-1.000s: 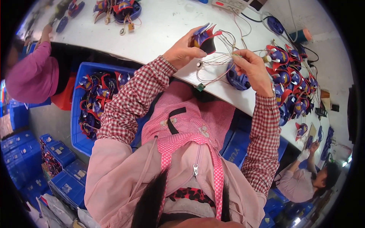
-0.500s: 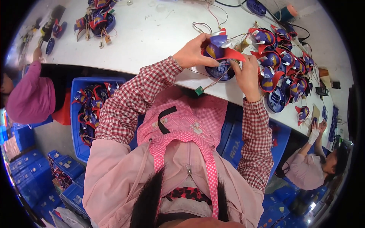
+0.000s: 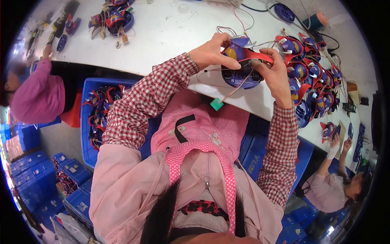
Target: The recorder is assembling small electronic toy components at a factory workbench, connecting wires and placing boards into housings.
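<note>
At the table edge my left hand (image 3: 212, 53) grips a purple, yellow and red toy shell (image 3: 234, 53) between thumb and fingers. My right hand (image 3: 277, 75) is closed on the shell's red curved edge (image 3: 258, 56), its thumb tucked beneath. Below the shell sits a round dark-blue base (image 3: 239, 78), partly covered by it and by my fingers. Thin wires run out of the base, and one ends in a green connector block (image 3: 217, 104) hanging over the table's front edge. What the right fingertips touch under the red edge is hidden.
Many similar toys (image 3: 298, 71) crowd the table on the right; several more (image 3: 115, 20) lie at the far left. A blue crate (image 3: 86, 122) of toys stands by my left arm. Co-workers sit at left (image 3: 38, 95) and right (image 3: 331, 187). A thread spool (image 3: 321, 19) stands at the back.
My right hand has shifted its grip up onto the red edge, which now lies flatter. The green block has swung slightly. The whole view has shifted a little.
</note>
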### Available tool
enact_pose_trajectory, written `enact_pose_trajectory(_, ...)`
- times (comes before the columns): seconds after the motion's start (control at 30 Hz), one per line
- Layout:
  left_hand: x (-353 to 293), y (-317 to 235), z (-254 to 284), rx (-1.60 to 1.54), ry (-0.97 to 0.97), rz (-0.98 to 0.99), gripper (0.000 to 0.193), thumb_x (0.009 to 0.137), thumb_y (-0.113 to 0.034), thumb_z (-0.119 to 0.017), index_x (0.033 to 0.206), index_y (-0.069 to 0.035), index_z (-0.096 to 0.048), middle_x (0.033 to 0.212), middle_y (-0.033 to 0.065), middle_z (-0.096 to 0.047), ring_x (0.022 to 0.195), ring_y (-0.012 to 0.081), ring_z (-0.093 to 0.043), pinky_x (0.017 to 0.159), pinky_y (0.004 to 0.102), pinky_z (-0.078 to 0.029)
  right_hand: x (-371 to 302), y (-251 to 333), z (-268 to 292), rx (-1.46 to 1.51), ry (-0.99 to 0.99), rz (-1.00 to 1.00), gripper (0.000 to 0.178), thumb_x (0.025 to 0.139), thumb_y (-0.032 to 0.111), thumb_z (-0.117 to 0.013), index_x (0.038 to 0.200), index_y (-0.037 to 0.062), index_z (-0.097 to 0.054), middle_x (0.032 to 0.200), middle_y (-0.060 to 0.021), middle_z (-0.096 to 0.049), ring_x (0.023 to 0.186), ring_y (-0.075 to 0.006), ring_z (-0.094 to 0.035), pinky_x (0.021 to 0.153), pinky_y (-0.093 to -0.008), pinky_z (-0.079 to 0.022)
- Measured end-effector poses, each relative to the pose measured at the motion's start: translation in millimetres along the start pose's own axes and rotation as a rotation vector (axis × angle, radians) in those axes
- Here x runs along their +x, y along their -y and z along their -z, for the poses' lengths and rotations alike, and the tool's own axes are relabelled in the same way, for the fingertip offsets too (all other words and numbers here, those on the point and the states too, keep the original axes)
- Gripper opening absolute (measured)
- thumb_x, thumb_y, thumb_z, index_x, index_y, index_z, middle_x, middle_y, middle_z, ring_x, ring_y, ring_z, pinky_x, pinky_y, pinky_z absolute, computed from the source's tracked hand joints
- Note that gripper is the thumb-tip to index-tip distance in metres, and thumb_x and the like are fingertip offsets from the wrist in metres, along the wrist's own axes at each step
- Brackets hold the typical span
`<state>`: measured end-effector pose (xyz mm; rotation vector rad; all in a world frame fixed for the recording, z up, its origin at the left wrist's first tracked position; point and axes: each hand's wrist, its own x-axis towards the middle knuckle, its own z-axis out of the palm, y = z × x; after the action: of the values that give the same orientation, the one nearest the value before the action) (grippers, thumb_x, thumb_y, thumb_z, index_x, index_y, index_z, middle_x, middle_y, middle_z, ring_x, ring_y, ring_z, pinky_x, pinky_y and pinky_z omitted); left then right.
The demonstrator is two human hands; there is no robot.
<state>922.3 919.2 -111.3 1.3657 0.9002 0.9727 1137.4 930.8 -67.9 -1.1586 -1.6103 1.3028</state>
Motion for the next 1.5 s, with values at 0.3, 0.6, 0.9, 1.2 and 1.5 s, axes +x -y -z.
enact_pose_trajectory(0.3, -71.2, -65.5, -4.6, -0.431, -0.189, -0.127, 0.078, 0.061, -0.009, -0.08, 0.124, 0.002, -0.036, 0.112, 0.0107, -0.05, 0.099, 0.0163, -0.052, 0.087, 0.0296, -0.044, 13.5, 91.0, -32.0, -0.23, 0.255, 0.139, 0.023, 0.084, 0.01, -0.066, 0.101, -0.0016, -0.056, 0.089, -0.0039, -0.06, 0.08, -0.0085, -0.054, 0.068, -0.0208, -0.045)
enact_pose_trajectory(0.6, -216.4, -83.4, 126.7, -0.468, -0.933, -0.288, 0.071, 0.064, 0.008, -0.058, 0.13, -0.008, -0.035, 0.111, 0.0115, -0.054, 0.087, 0.0195, -0.059, 0.075, 0.0311, -0.051, 0.8, 71.6, -99.0, -0.282, 0.258, 0.267, 0.024, 0.088, 0.015, -0.059, 0.105, -0.001, -0.056, 0.098, -0.0051, -0.056, 0.079, -0.0097, -0.052, 0.064, -0.0222, -0.043)
enact_pose_trajectory(0.9, -255.5, -18.9, 399.8, 0.283, -1.553, -0.109, 0.068, 0.062, -0.011, -0.082, 0.114, 0.002, -0.041, 0.1, 0.0101, -0.055, 0.085, 0.0166, -0.056, 0.077, 0.0291, -0.049, 8.0, 16.2, -128.5, -0.799, 0.077, 0.593, 0.022, 0.079, 0.01, -0.064, 0.097, 0.0013, -0.055, 0.093, -0.014, -0.052, 0.087, -0.0304, -0.047, 0.079, -0.0383, -0.039)
enact_pose_trajectory(1.2, -227.9, 58.5, 643.2, 1.064, -1.188, -0.011, 0.031, 0.083, -0.019, -0.066, 0.11, -0.003, -0.064, 0.111, 0.0064, -0.063, 0.094, 0.0133, -0.061, 0.078, 0.0303, -0.048, 64.1, -10.5, -144.8, -0.782, 0.11, 0.586, 0.023, 0.071, 0.011, -0.069, 0.089, 0.0048, -0.056, 0.088, -0.0122, -0.05, 0.085, -0.031, -0.048, 0.076, -0.0414, -0.039)
enact_pose_trajectory(1.5, -119.7, 10.0, 717.2, -0.005, -1.244, 0.353, 0.059, 0.087, -0.048, -0.053, 0.125, -0.002, -0.052, 0.124, 0.0165, -0.054, 0.111, 0.0206, -0.054, 0.088, 0.0333, -0.044, 79.8, -36.5, -93.9, -0.712, 0.013, 0.553, 0.024, 0.073, 0.017, -0.069, 0.09, 0.006, -0.055, 0.088, -0.0091, -0.051, 0.085, -0.0272, -0.05, 0.076, -0.0371, -0.041)
